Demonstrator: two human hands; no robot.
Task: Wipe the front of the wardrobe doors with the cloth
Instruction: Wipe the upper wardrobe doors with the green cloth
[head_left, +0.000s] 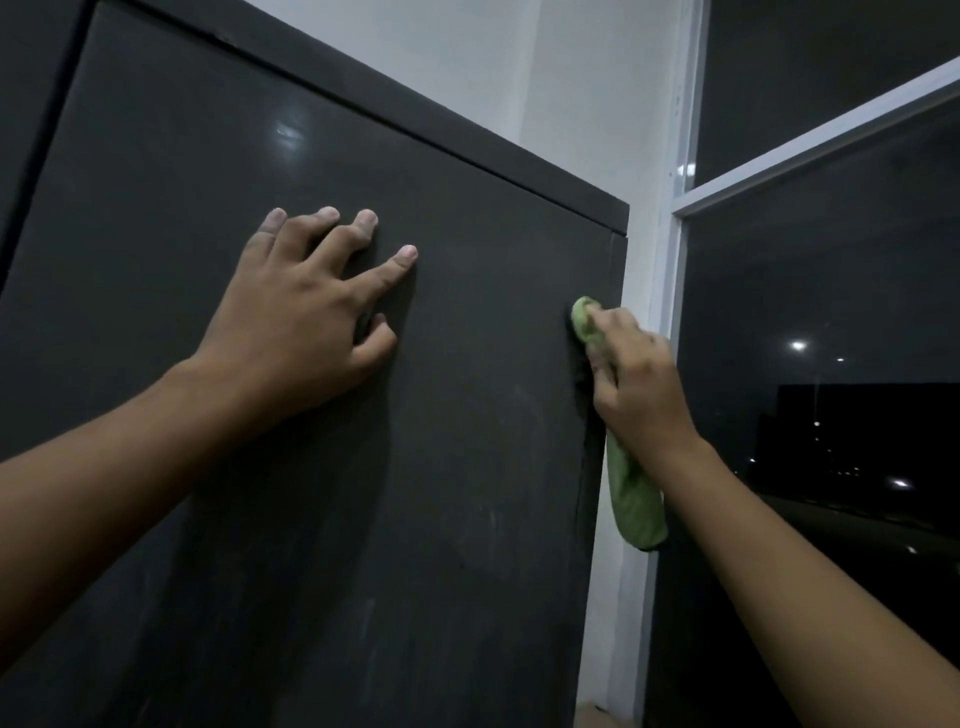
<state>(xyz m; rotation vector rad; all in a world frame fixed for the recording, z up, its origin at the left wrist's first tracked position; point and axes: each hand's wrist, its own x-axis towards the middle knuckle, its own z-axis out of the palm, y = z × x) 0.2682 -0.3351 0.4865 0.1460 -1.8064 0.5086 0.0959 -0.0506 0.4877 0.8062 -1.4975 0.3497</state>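
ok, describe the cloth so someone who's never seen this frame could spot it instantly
Start at the big dark wardrobe door that fills most of the view and follow it to its right edge, beside the white window frame. There the right hand presses a cloth to the door, its tail hanging below the wrist. It is the only green thing among dark and white surfaces.

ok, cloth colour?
Light green cloth, plain, gripped in the right hand; head view, the only one.
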